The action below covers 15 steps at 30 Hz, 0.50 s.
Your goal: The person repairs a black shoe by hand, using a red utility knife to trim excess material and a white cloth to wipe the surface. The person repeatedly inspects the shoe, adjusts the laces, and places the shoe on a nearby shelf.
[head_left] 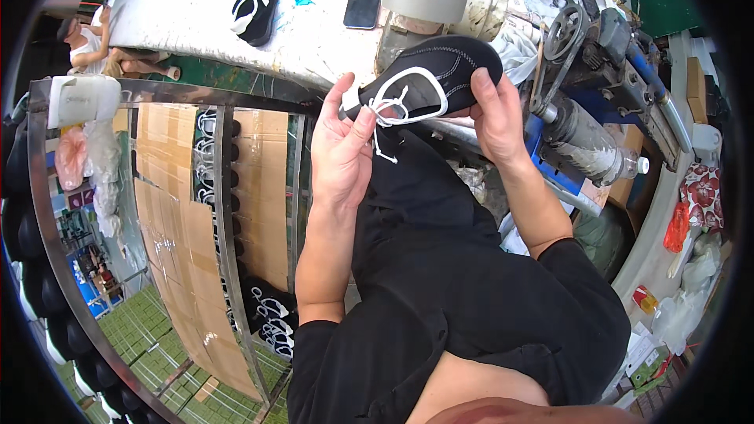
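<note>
Both my hands hold a black shoe (459,63) with white stitching, a white-trimmed opening and a white lace tied in a bow. The lace's loose ends hang below it. My left hand (343,141) pinches the end with the white tab, thumb near the bow. Around the other, rounded end, my right hand (499,116) is closed, with its thumb on the upper and its fingers partly hidden beneath. The shoe is raised over my lap, in front of the table's near edge.
On the white table (314,47) lie two black shoes (258,6) and a dark phone (364,1). A machine (577,71) with a handwheel stands at right. At left is a metal rack (224,212) with cardboard panels and many shoes. Another person (90,45) sits farther left.
</note>
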{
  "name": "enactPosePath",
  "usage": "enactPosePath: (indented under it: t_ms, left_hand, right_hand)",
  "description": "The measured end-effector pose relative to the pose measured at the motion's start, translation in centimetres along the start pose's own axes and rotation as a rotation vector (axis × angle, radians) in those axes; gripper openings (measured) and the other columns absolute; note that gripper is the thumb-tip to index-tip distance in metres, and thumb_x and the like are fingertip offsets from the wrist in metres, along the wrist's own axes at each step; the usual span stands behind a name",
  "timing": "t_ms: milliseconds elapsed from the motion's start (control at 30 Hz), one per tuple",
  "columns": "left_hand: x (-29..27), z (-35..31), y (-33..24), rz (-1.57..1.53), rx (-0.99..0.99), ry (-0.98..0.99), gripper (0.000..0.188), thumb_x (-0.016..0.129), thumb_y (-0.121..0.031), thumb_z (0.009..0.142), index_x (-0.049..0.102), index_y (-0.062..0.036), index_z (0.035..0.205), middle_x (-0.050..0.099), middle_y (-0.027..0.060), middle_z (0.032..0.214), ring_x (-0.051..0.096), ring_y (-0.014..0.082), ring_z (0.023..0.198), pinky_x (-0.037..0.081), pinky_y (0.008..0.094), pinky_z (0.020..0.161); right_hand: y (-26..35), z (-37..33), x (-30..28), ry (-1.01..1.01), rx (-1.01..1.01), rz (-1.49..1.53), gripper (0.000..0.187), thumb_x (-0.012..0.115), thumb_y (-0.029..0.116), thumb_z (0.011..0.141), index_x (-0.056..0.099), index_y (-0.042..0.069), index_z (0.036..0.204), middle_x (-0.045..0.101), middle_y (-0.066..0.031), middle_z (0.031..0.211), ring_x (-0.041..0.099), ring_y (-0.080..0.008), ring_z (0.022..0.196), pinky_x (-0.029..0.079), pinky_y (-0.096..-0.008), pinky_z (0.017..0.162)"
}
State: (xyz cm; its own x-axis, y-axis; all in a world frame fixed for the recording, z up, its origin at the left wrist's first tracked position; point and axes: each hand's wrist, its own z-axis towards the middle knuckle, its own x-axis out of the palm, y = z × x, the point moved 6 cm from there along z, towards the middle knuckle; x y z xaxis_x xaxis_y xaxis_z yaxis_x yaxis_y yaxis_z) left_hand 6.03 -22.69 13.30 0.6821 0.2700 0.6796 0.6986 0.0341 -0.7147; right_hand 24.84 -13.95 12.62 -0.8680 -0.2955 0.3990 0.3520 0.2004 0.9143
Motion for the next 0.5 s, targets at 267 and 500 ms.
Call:
enactPosePath:
  t_ms: [267,500]
  left_hand:
    - [3.7,2.6,-2.9,0.054,0.054,0.115,0.065,0.059,-0.002,0.100,0.022,0.0025,0.152,0.072,0.0227,0.105,0.070,0.0222,0.104,0.051,0.0330,0.096]
    - [2.7,3.5,-2.3,0.126,-0.018,0.029,0.063,0.063,-0.008,0.100,0.027,0.0026,0.151,0.073,0.0200,0.102,0.068,0.0166,0.100,0.050,0.0251,0.087]
  right_hand:
    - [4.4,2.1,1.0,-0.007,-0.146,0.030,0.049,0.056,0.042,0.103,0.056,0.000,0.129,0.067,-0.0073,0.110,0.070,-0.0136,0.090,0.063,-0.0278,0.065]
    - [3.9,2.2,0.6,-0.055,-0.100,0.009,0.047,0.054,0.042,0.104,0.058,0.001,0.127,0.068,-0.0071,0.107,0.070,-0.0130,0.088,0.062,-0.0264,0.060]
